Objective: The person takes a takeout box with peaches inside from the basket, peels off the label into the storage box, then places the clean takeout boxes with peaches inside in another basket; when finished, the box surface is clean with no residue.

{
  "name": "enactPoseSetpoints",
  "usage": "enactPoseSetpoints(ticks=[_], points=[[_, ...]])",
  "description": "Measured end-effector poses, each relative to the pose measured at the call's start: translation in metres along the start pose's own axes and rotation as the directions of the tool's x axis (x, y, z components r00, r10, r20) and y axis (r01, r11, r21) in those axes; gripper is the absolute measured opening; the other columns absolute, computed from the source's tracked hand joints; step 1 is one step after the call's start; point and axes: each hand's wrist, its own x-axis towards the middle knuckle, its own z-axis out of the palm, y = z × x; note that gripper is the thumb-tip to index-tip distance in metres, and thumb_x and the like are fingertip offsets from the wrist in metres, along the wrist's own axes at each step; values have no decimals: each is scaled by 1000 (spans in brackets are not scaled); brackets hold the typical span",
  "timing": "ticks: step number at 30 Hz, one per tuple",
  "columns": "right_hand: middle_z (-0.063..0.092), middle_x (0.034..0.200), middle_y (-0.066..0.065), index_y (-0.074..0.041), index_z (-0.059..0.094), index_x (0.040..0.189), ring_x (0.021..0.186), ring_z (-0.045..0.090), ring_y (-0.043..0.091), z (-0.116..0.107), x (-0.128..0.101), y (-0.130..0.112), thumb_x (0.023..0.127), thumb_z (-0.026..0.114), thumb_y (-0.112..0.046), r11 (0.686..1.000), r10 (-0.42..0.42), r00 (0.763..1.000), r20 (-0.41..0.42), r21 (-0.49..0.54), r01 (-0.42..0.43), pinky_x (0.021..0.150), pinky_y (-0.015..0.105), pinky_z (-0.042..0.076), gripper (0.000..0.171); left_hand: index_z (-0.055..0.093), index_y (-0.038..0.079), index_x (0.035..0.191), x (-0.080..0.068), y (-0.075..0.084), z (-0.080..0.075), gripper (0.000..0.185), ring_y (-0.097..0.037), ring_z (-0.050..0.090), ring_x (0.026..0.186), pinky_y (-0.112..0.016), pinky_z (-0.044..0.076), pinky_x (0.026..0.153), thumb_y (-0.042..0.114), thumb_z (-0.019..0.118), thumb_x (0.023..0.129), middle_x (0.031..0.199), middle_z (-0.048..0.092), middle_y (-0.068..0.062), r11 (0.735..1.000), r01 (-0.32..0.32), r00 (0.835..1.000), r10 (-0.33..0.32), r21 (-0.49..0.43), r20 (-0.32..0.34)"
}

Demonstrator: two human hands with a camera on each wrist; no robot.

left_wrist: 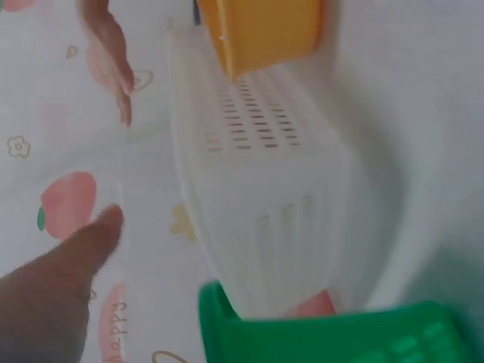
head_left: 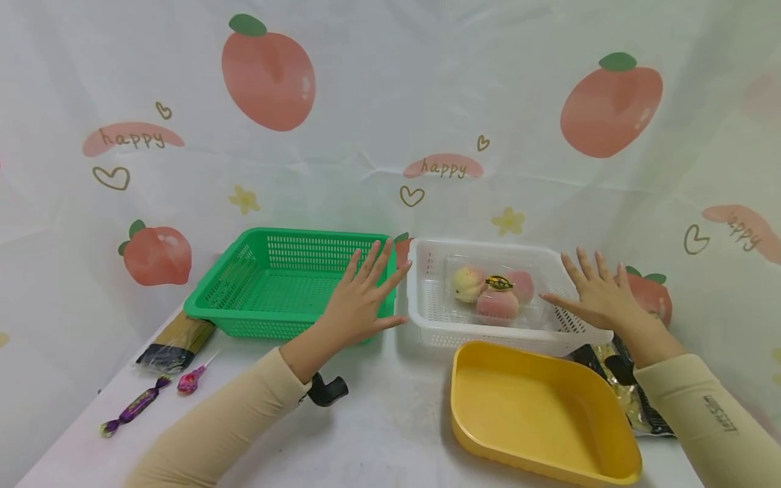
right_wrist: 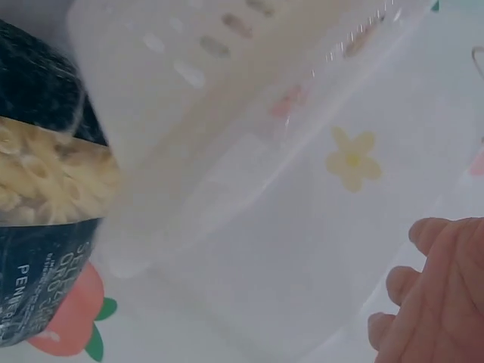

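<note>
My left hand is spread flat with straight fingers over the right end of the green basket, holding nothing. At the right end of the white basket, my right hand is likewise spread and grips nothing. Inside the white basket lies a clear plastic box of peaches with a dark and yellow label. The left wrist view shows the thumb beside the white basket's wall. In the right wrist view, curved fingertips appear apart from the basket.
A yellow tray stands in front of the white basket, partly before a bag of penne pasta. To the left lie a packet of thin sticks, a lollipop and a purple wrapped candy. A patterned cloth hangs behind.
</note>
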Motion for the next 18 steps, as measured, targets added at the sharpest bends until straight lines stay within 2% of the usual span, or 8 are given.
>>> enactPoseSetpoints(ticks=[4, 8, 12, 14, 16, 18], points=[[-17, 150, 28, -6, -9, 148, 134, -19, 52, -4, 13, 7, 88, 32, -70, 997, 70, 997, 19, 31, -71, 101, 70, -17, 97, 17, 18, 151, 16, 10, -2, 87, -34, 4, 145, -50, 16, 116, 61, 54, 84, 156, -2, -20, 998, 1, 1000, -1, -68, -4], [-19, 148, 30, -4, -13, 147, 132, -19, 54, -9, 25, 11, 88, 27, -71, 988, 125, 991, 50, 85, -129, 100, 71, -15, 97, 14, 18, 151, 31, 18, -2, 87, -32, -2, 145, -49, 13, 117, 57, 55, 86, 156, -9, -19, 992, 23, 998, -16, -123, 56], [-23, 145, 32, -1, -16, 145, 130, -22, 56, -14, 34, 16, 89, 22, -70, 969, 161, 984, 81, 176, -173, 99, 72, -16, 96, 13, 18, 151, 47, 23, 2, 86, -32, 0, 146, -49, 13, 117, 58, 53, 86, 156, -11, -19, 992, 52, 992, -38, -119, 121], [-25, 143, 33, 2, -16, 144, 128, -25, 57, -15, 39, 19, 90, 19, -69, 954, 171, 980, 105, 231, -191, 98, 73, -17, 95, 14, 17, 151, 55, 25, 3, 85, -32, 2, 146, -48, 13, 117, 59, 51, 87, 156, -7, -19, 992, 65, 987, -48, -106, 151], [-25, 142, 35, 5, -16, 143, 127, -24, 59, -15, 45, 22, 92, 16, -66, 935, 174, 977, 126, 288, -204, 97, 73, -16, 93, 18, 16, 150, 64, 27, 4, 81, -32, 6, 145, -48, 12, 117, 59, 48, 88, 156, 3, -20, 995, 67, 981, -51, -79, 186], [-26, 142, 35, 7, -18, 141, 127, -25, 57, -13, 51, 25, 93, 12, -64, 898, 169, 972, 162, 381, -219, 99, 72, -15, 91, 22, 15, 149, 72, 29, 5, 78, -32, 12, 145, -46, 13, 117, 59, 47, 89, 155, 15, -19, 996, 68, 973, -55, -52, 225]])
